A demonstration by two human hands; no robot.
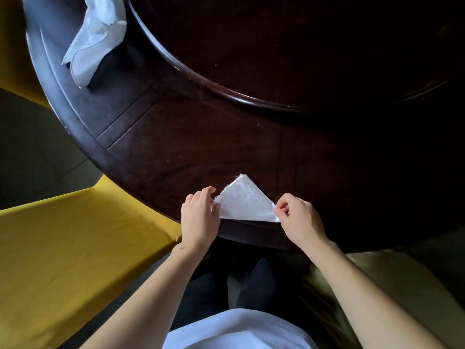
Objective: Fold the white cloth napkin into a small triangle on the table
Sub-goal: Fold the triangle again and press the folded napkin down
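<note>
Dark wooden table (191,152) bears an unmarked triangular napkin (245,202), corners pinched by left hand (200,217) and right hand (299,217).

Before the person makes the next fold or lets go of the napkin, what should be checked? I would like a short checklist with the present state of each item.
1. Napkin forms a triangle: ok, a small triangle pointing away from the person.
2. Napkin lies fully on the table: not ok, its base sits right at the near rim.
3. Left hand holds the left corner: ok, fingers touch that edge.
4. Right hand holds the right corner: ok, pinched between thumb and finger.
5. Layers lined up at the tip: cannot tell, only frayed threads show there.
6. Second white cloth out of the way: ok, far off at the left.
</note>
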